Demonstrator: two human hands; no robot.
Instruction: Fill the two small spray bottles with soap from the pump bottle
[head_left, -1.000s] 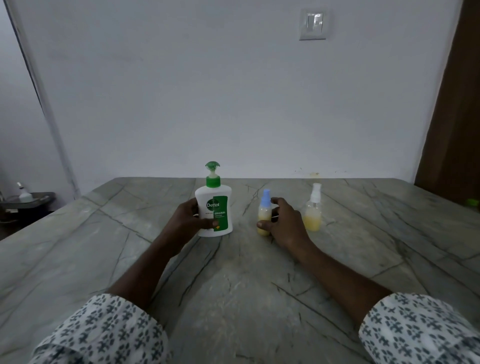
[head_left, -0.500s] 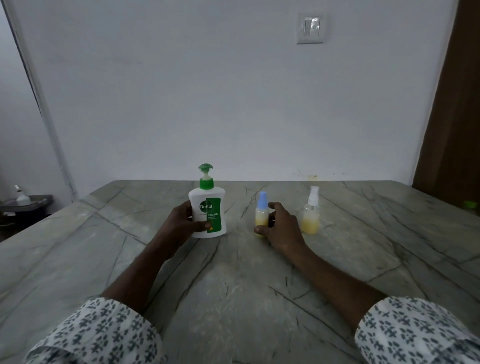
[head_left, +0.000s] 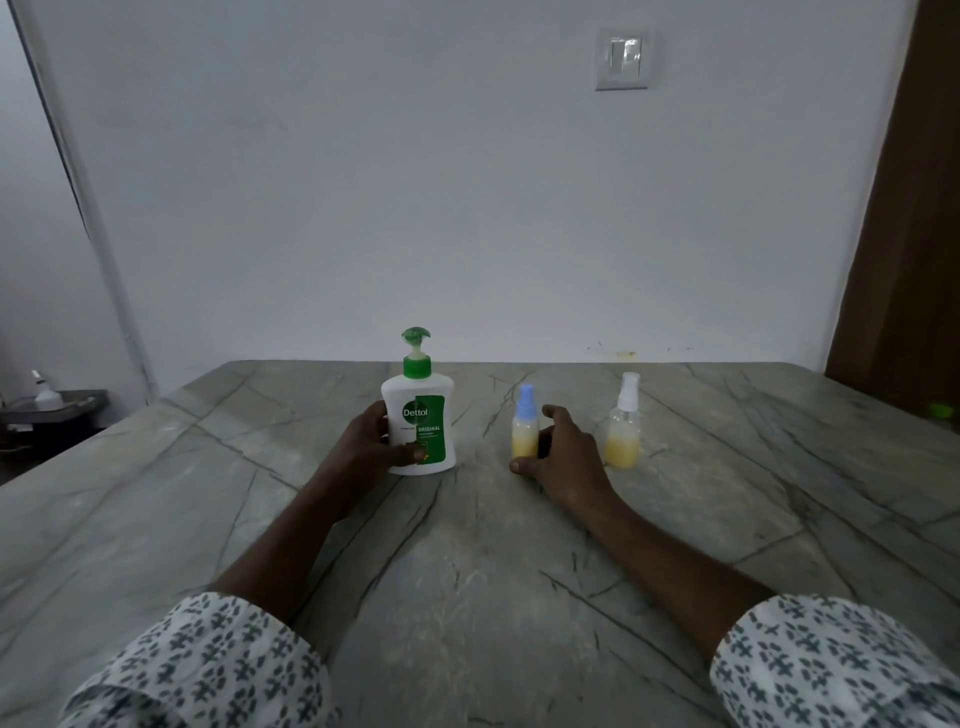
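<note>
Because both spray heads are fitted, no soap can enter either small bottle at this stage. The left hand (head_left: 371, 449) grips the pump bottle (head_left: 422, 423) around its lower body, thumb across the label. That bottle stands upright on the stone table (head_left: 467, 597). The right hand (head_left: 569, 454) curls around the blue-capped spray bottle (head_left: 524, 434), thumb at its base and fingers behind; how firm the contact is cannot be determined. The white-capped spray bottle (head_left: 623, 436) stands untouched just beside the right hand. Both small bottles appear roughly half full of yellow liquid.

Probable hazards:
- The light, narrow spray bottle may tip while its cap is unscrewed, spilling its contents.
- A neck misaligned under the pump nozzle would send soap onto the table.
- A full pump stroke may overfill the bottle.
</note>
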